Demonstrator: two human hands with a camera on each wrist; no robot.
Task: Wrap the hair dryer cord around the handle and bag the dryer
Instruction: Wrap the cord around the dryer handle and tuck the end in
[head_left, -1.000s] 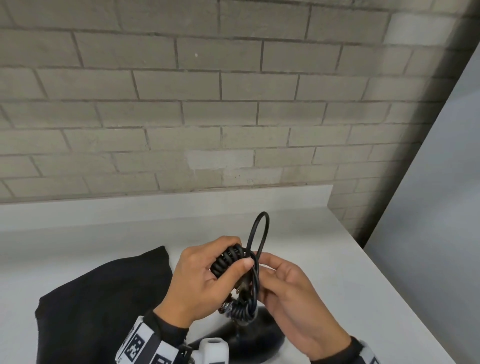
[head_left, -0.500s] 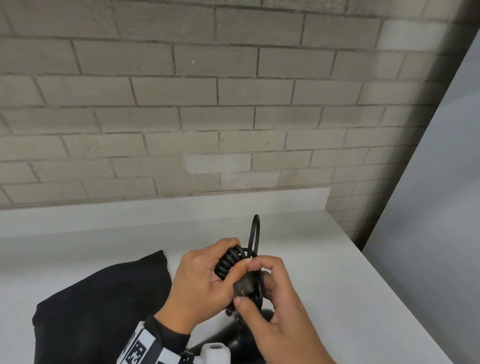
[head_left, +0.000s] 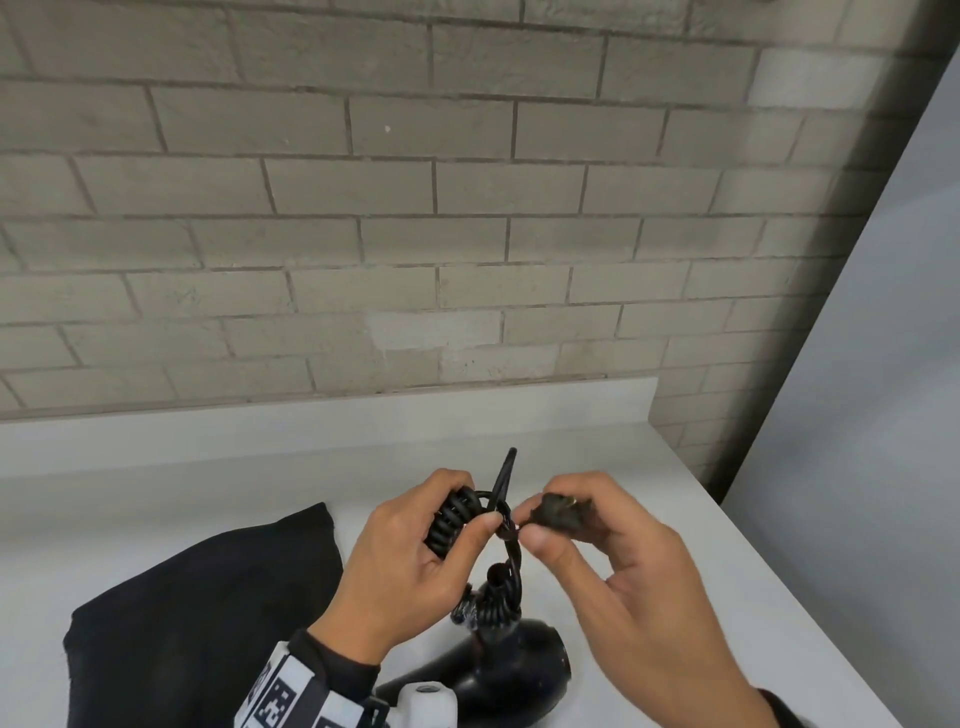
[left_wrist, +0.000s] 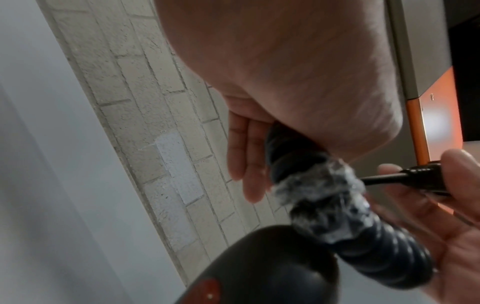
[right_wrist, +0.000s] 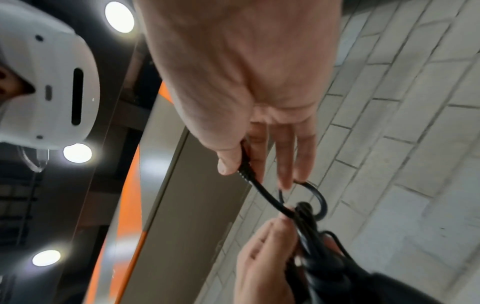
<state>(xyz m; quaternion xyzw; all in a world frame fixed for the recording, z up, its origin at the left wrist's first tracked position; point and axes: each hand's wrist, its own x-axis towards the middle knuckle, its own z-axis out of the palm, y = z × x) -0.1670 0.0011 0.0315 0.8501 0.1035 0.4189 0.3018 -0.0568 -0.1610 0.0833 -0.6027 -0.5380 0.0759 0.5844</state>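
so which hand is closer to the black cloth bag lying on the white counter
Left. The left hand, gripping the cord-wrapped dryer handle, sits just right of the black cloth bag. The right hand, pinching the black plug, is farther right.

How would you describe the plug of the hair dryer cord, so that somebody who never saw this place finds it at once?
Start at the white counter below the brick wall, where two hands work above a black hair dryer. The left hand holds the cord-wrapped handle; the right hand is beside it. The plug is the blocky black piece pinched in the right hand's fingertips, the only part with a glint of brass.
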